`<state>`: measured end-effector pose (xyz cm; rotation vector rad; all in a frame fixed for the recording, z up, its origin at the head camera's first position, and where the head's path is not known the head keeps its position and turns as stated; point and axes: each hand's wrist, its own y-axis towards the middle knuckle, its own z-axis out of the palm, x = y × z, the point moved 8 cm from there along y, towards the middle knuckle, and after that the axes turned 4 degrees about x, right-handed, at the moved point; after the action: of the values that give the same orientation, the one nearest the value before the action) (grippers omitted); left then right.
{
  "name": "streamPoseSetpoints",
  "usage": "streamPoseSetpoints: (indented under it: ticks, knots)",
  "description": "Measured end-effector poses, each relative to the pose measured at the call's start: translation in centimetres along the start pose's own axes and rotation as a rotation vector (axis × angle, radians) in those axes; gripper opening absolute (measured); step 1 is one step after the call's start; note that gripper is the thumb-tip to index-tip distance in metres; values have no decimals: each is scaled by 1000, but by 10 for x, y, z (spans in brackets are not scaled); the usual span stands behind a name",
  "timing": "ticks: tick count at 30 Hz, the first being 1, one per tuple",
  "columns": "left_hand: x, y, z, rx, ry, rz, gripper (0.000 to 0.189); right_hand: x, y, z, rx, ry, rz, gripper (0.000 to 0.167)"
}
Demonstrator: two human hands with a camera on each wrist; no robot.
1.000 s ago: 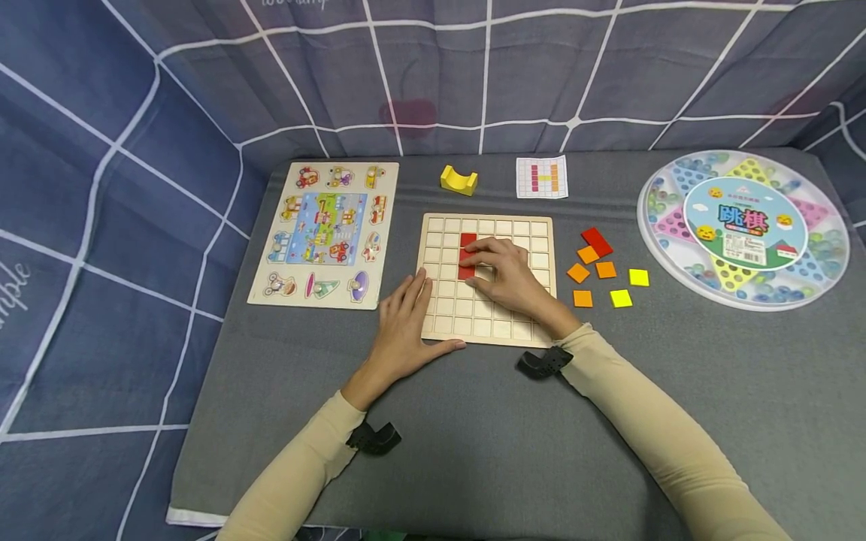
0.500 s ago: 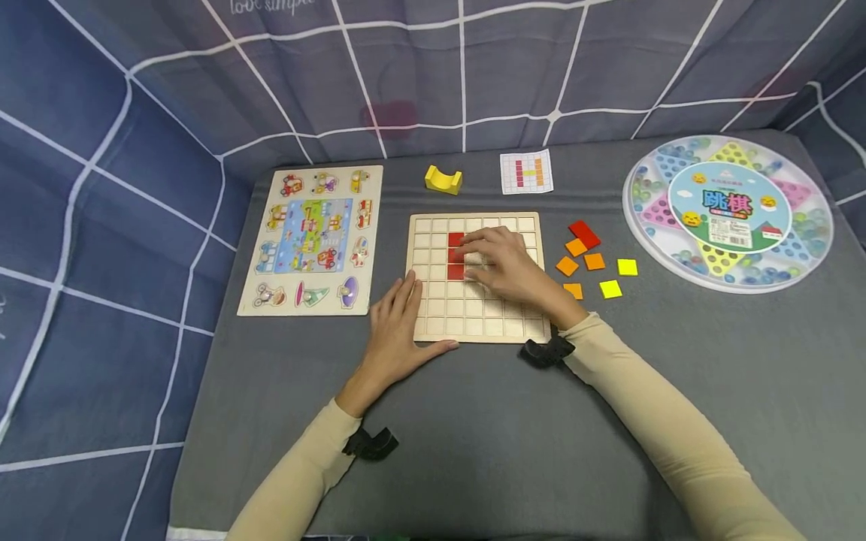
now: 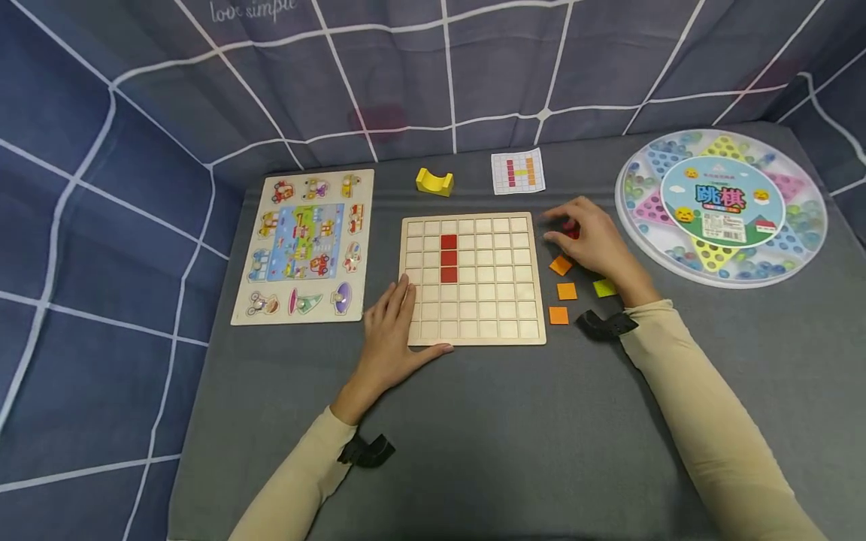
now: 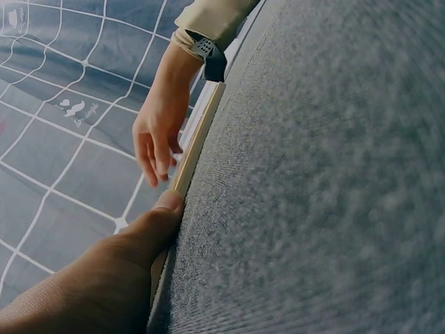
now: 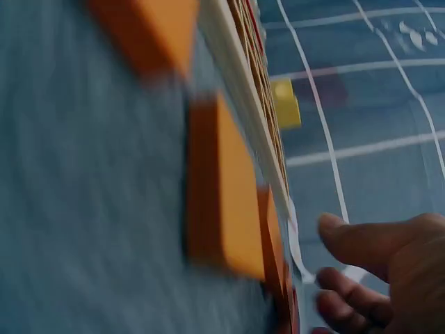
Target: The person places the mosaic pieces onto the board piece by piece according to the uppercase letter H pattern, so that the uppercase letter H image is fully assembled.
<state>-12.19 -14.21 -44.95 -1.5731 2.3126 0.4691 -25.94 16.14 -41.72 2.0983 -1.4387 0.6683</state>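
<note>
My left hand (image 3: 392, 330) lies flat with straight fingers along the left edge of the wooden grid board (image 3: 497, 309), its thumb against the near edge. In the left wrist view the thumb (image 4: 163, 216) presses that edge. Three red square tiles (image 3: 449, 258) stand in a column on the board. Right of the board, my right hand (image 3: 591, 237) reaches over the loose red tiles (image 3: 571, 228), partly hidden under its fingers. Thumb and fingers are apart in the right wrist view, with orange tiles (image 5: 226, 195) nearby.
Orange tiles (image 3: 566, 291) and a yellow tile (image 3: 604, 288) lie right of the board. A pattern card (image 3: 517, 171) and a yellow arched block (image 3: 434, 182) are behind it. A picture peg puzzle (image 3: 304, 248) lies left, a round Chinese checkers set (image 3: 722, 207) right.
My right hand has left the red tiles on the board and moved right to the loose tiles. My left hand stays at the board. The head view has shifted slightly.
</note>
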Motion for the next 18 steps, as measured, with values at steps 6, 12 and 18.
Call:
streamPoseSetpoints:
  ticks: [6,12,18]
  knots:
    - [1,-1,-2,-1,-1,-13,113,-16,0,-14,-50,-30,106,31]
    - [0,-1,-1,-6,13,-1,115,-24,0,-9,5,-26,160,31]
    - [0,-1,-1,-15,-1,12,116,-21,2,-2,59,-47,91,30]
